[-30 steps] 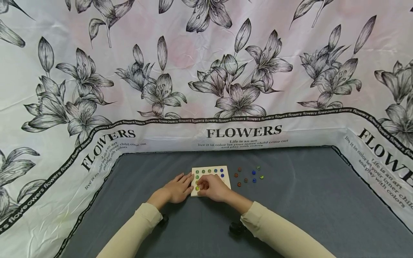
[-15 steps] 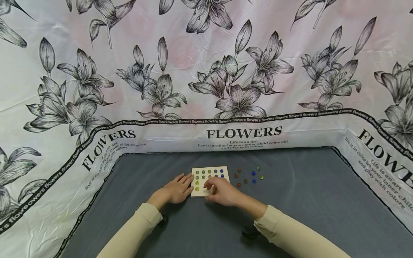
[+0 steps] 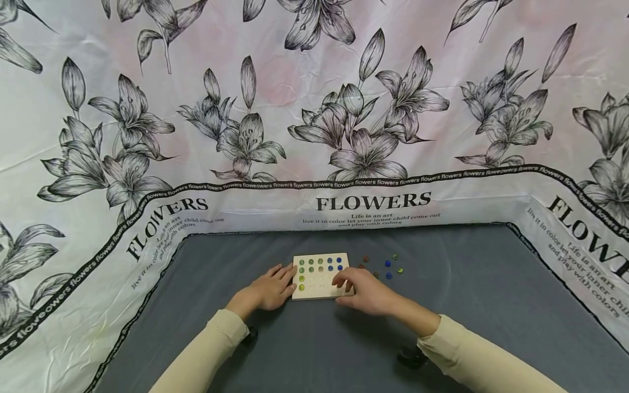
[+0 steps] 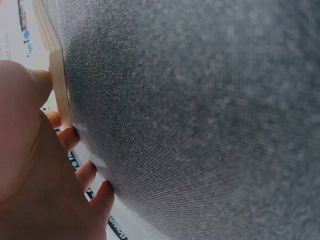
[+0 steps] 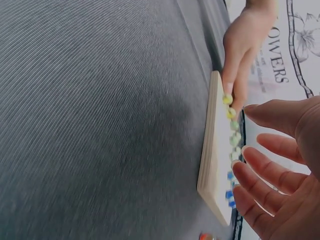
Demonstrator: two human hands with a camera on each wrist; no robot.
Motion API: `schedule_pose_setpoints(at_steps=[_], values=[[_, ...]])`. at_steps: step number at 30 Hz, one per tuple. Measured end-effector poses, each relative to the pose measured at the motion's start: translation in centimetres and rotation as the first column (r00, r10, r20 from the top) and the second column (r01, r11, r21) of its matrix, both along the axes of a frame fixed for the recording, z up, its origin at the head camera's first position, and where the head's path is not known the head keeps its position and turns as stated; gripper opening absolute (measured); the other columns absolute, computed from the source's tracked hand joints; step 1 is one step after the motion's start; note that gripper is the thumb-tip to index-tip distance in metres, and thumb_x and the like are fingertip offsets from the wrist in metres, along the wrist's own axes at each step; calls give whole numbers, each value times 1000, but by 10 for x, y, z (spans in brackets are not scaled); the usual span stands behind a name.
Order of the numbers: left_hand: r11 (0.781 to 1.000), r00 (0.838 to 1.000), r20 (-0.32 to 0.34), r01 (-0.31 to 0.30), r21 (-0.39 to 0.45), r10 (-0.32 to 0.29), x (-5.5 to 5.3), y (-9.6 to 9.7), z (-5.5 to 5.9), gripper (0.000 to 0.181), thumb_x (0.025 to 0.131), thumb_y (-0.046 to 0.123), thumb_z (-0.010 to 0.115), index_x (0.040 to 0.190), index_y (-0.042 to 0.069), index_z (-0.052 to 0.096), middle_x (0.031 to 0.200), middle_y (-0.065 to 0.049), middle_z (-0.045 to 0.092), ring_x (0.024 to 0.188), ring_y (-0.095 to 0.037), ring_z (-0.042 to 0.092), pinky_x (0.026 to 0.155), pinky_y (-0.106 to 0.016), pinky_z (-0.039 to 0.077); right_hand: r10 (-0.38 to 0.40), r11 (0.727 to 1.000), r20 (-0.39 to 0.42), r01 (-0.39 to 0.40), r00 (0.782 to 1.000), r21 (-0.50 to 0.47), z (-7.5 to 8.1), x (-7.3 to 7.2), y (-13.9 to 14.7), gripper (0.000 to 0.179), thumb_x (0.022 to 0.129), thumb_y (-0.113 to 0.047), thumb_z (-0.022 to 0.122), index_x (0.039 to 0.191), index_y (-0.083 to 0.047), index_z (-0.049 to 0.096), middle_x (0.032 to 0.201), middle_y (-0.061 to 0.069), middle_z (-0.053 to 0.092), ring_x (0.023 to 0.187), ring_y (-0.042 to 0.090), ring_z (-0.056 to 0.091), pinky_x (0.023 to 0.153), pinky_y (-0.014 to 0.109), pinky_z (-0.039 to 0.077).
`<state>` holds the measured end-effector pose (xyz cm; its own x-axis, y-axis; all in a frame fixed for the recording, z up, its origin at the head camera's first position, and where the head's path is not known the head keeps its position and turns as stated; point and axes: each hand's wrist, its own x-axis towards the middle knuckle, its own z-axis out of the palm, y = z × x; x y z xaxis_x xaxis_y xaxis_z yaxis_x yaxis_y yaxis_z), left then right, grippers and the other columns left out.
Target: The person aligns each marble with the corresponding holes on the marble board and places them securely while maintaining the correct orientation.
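Note:
A pale wooden board [image 3: 307, 295] lies on the dark grey cloth, with rows of marbles in its hollows. Green marbles [image 3: 311, 262] and blue marbles [image 3: 339, 260] fill much of the two far rows; yellow marbles [image 3: 302, 287] sit in the near part of the left column. My left hand [image 3: 269, 289] rests against the board's left edge with straight fingers. Over the board's right side hovers my right hand [image 3: 366, 292], hiding some hollows. In the right wrist view its fingers [image 5: 265, 167] are spread and loosely bent, with nothing between them.
Loose marbles lie on the cloth right of the board: blue ones [image 3: 388, 263], a yellow-green one [image 3: 400, 270], a green one [image 3: 395, 256] and reddish ones [image 3: 366, 258], some partly hidden by my right hand. A flower-printed sheet [image 3: 275, 207] borders the cloth at the back.
My right hand has moved rightward from the left columns to the board's right edge, uncovering the yellow marbles and several hollows. My left hand has stayed in place.

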<state>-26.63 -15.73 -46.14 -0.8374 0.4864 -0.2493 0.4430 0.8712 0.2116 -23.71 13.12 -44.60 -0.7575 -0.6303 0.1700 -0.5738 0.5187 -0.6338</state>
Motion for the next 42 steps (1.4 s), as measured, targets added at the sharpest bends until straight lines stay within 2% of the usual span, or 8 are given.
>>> schedule_pose_setpoints(at_steps=[3,9,19,26,31,42], values=[[1000,1000,-3,-3,-8,3,-1,0,1,57,114,34,34,164,8,25,170,-11,21,156,-39,16,124,-57,22,-11,1000,-32,11,999,2,0,1,10,32,90,-12,80,117,0,69,111,13,68,91,27,64,77,38,56],[1000,1000,0,-8,-9,8,-1,0,1,57,113,36,36,164,11,27,170,-8,22,156,-37,18,123,-56,25,-42,999,-30,42,999,12,-1,4,28,32,89,-13,81,117,-2,69,109,11,67,91,24,63,77,38,55],[1000,1000,-21,-9,-10,9,-9,-3,-18,59,113,40,33,165,14,24,171,-7,20,156,-36,16,124,-56,23,-113,993,-57,115,992,34,0,8,61,29,89,-11,81,116,-6,71,112,7,69,90,22,61,75,37,55],[1000,1000,-13,-9,-24,9,-6,-2,-9,59,113,39,33,165,13,23,171,-7,20,156,-36,16,124,-56,23,-159,987,-77,160,984,15,3,7,82,31,89,-10,80,117,-3,70,113,12,69,92,27,63,76,40,56],[1000,1000,4,-11,-23,11,-2,0,-2,58,113,37,35,165,12,24,170,-8,21,156,-36,16,124,-56,23,-207,978,-75,208,976,16,5,4,97,34,89,-11,80,120,-2,69,115,14,69,93,27,63,72,33,54],[1000,1000,1,-14,-28,14,-4,-1,-4,58,113,38,34,164,12,25,170,-8,22,156,-36,17,124,-56,24,-281,959,-47,282,959,23,3,-14,122,36,91,-11,79,122,1,67,117,17,68,96,28,65,72,34,55]])
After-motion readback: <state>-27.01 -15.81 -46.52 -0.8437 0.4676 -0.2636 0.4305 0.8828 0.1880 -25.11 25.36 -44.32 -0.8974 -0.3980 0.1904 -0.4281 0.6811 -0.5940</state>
